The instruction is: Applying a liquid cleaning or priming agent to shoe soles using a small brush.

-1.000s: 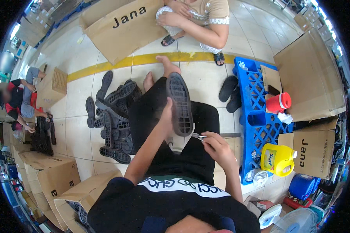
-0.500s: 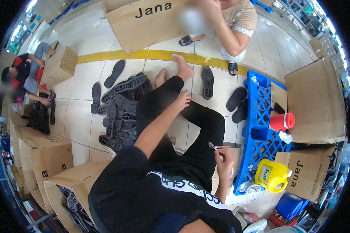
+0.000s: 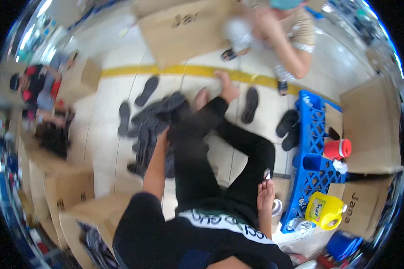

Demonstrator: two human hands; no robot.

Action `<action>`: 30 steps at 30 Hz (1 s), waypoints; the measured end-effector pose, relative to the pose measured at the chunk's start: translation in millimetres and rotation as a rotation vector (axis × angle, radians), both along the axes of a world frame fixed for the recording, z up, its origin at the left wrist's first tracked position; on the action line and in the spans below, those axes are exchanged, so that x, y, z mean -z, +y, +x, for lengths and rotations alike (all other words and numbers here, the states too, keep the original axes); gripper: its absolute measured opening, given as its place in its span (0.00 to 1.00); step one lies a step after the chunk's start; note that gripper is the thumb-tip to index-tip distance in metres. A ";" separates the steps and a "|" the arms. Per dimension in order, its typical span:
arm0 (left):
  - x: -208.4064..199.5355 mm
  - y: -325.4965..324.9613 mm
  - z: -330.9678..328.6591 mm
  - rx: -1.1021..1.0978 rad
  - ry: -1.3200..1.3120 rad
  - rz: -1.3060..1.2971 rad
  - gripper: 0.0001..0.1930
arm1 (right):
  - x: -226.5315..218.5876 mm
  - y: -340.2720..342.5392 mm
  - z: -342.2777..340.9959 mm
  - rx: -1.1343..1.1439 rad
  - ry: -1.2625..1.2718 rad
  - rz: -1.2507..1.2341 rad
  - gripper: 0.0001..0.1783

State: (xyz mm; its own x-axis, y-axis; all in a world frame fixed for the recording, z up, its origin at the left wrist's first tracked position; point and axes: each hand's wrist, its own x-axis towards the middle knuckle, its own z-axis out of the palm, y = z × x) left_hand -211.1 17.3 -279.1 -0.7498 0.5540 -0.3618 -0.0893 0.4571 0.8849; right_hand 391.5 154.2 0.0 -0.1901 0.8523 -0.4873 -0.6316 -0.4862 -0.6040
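Note:
My left hand (image 3: 165,136) reaches down beside my leg to a pile of dark shoe soles (image 3: 143,145). Blur and my trouser leg obscure its fingers, so a hold cannot be made out. My right hand (image 3: 265,196) rests by my other thigh, palm turned up. At its fingertips is a small shiny metal tool (image 3: 267,174), too blurred to identify further. Single soles lie apart from the pile: one sole (image 3: 147,90) beyond it, another sole (image 3: 124,118) to its left, and one (image 3: 250,105) past my bare feet.
On the right, a blue plastic pallet (image 3: 306,134) carries a red jug (image 3: 337,149) and a yellow bottle (image 3: 326,210). Black slippers (image 3: 287,129) lie beside it. Cardboard boxes (image 3: 72,188) stand left, one holding soles. Two people sit nearby, far left and ahead.
My left hand has moved from above my knee leftward and down to the sole pile. My right hand has turned palm up, the small tool still at its fingertips. The whole view has shifted.

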 end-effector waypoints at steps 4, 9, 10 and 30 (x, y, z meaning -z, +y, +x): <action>7.4 123.7 71.3 -0.297 -0.946 0.120 0.28 | 4.9 2.8 20.4 0.066 -0.085 0.004 0.05; -39.6 93.0 36.6 -0.340 -0.972 0.089 0.08 | 8.5 2.5 27.5 0.123 0.010 -0.037 0.06; -63.5 94.8 44.5 -0.324 -0.879 0.133 0.08 | 12.2 3.8 30.0 0.153 0.007 -0.037 0.06; -277.1 3.6 212.6 -0.057 -0.437 0.034 0.39 | 91.2 -13.0 176.1 0.485 -0.568 -0.135 0.09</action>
